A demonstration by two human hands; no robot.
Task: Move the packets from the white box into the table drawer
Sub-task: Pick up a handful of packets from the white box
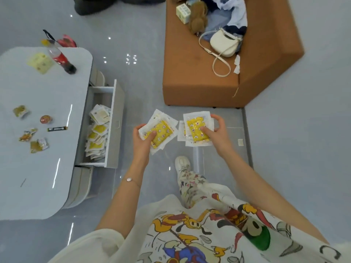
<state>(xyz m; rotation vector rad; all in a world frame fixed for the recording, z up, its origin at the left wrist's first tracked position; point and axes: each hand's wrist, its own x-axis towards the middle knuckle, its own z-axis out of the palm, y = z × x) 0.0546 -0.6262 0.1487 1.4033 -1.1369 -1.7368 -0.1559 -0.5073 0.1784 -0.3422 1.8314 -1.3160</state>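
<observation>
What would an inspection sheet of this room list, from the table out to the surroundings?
Surface: glossy pale-grey table, its grey drawer pulled open.
Job's things: yellow white-edged packets in a left stack and a right stack; more packets lie in the drawer.
Clutter: red-labelled cola bottle, dark stick sachet and small snack wrappers on the table.
Hands: left hand grips the left stack, right hand the right stack, above the shiny grey floor.
Cables: nothing seen.
Surroundings: brown sofa carrying a cream shoulder bag and a brown plush toy.
</observation>
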